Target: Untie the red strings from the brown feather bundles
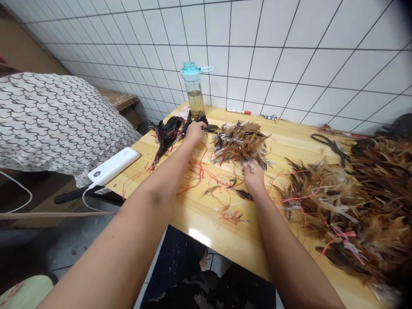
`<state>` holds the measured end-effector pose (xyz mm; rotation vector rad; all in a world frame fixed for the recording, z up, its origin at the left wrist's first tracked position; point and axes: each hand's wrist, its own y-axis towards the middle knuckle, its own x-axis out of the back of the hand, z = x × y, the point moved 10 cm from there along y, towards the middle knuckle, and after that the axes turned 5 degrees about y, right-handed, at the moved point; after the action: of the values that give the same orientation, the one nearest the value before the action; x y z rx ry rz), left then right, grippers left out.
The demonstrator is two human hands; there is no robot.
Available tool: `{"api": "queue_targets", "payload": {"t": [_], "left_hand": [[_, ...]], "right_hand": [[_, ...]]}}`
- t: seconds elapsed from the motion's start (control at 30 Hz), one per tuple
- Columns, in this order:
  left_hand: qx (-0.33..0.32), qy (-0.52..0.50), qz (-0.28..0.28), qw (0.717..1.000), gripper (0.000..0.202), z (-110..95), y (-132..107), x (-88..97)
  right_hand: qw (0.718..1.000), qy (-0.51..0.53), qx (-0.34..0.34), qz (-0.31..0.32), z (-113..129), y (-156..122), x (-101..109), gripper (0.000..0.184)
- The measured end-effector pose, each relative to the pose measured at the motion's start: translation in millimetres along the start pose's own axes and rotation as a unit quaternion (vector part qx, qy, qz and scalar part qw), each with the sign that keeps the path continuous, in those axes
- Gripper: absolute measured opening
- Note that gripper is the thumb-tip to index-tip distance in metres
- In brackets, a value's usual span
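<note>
My left hand point(195, 131) reaches to the far left of the table, its fingers curled onto a bunch of dark feathers point(170, 128) bound with bits of red string. Beside a pile of brown feathers point(241, 139), my right hand point(253, 174) is closed at the pile's near edge. What its fingers hold, if anything, is hidden. Loose red strings point(201, 171) lie tangled between my forearms, with a few single dark feathers point(243, 194) among them.
A bottle point(195, 92) with a turquoise lid stands by the tiled wall, near a red marker point(238, 111). A white power bank point(114, 165) sits at the left edge, close to a person in patterned clothing point(64, 116). Large brown feather heaps point(380, 193) cover the right side.
</note>
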<state>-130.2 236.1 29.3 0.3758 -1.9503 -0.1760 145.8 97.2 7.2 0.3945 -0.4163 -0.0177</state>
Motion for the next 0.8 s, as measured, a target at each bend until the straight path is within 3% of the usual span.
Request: {"api": "queue_targets", "payload": {"t": [0.17,0.4,0.5,0.63,0.8], "left_hand": [[0.002,0.013,0.006,1.000,0.016,-3,8,-14.5],[0.086,-0.138,-0.054,0.985,0.019,14,8,8.7],[0.052,-0.093,-0.054,0.993,0.022,12,7,14.4],[-0.023,0.006,-0.016,1.000,0.035,4,7,4.6],[-0.060,0.060,0.028,0.996,0.020,-1,8,-11.6]], "right_hand": [[1.000,-0.004,-0.016,0.001,-3,0,-1,0.026],[1.000,0.008,-0.017,0.000,-4,0,-2,0.027],[1.000,0.009,-0.017,0.000,-5,0,-2,0.026],[1.000,0.009,-0.004,-0.003,-3,1,-1,0.026],[1.000,0.011,-0.005,-0.012,-3,1,2,0.027]]}}
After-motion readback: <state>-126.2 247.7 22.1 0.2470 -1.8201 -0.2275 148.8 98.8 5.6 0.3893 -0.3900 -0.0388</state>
